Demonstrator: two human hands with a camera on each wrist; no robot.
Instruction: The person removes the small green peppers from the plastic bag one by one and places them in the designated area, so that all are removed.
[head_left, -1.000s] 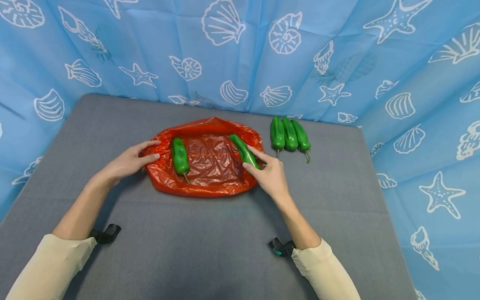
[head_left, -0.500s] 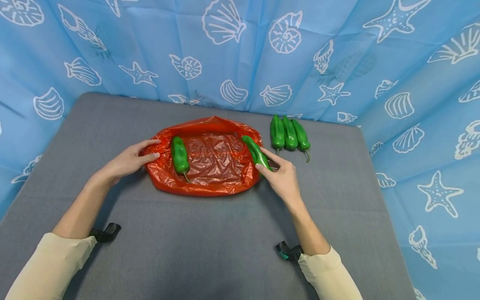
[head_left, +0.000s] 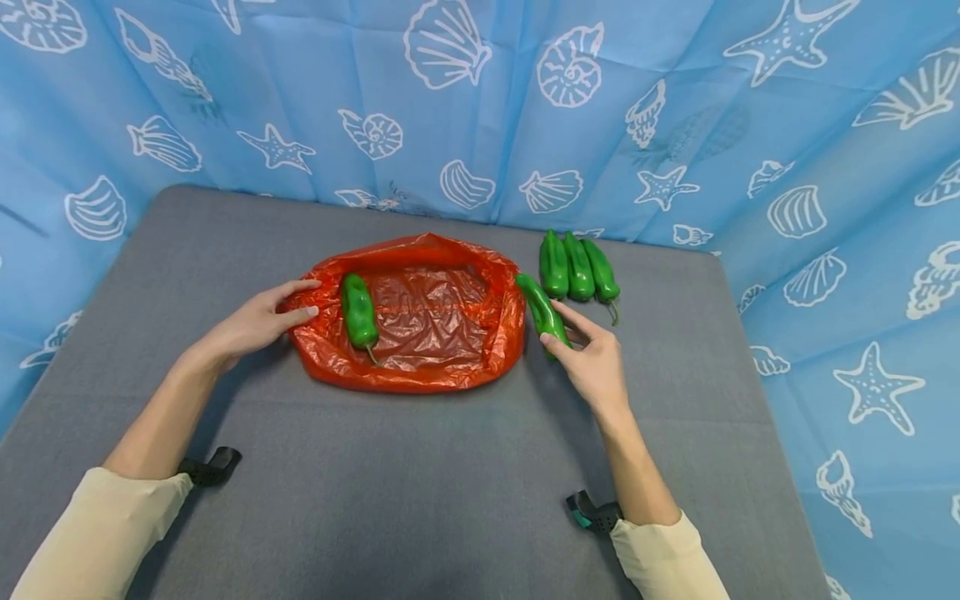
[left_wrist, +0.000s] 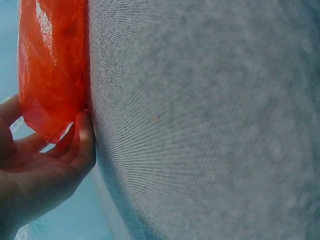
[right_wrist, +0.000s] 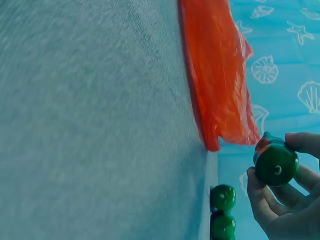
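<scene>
A red plastic bag (head_left: 408, 382) lies with its mouth spread on the grey table, holding one green pepper (head_left: 360, 312) at its left side. My left hand (head_left: 258, 321) grips the bag's left end; in the left wrist view, thumb and fingers close around the red plastic (left_wrist: 52, 70). Just off the bag's right edge, my right hand (head_left: 598, 367) holds another green pepper (head_left: 542, 310) between thumb and fingers. The right wrist view shows this pepper (right_wrist: 276, 165) end-on, raised above the table, with the hand (right_wrist: 295, 215) around it.
Three green peppers (head_left: 580, 271) lie side by side at the back right, beyond my right hand. A blue curtain (head_left: 465, 117) with white shells hangs behind the grey table (head_left: 420, 492). Each wrist wears a black camera mount (head_left: 592, 512).
My right hand has carried its pepper rightward, from over the bag's right part to outside its right edge. My left hand stays at the bag's left end.
</scene>
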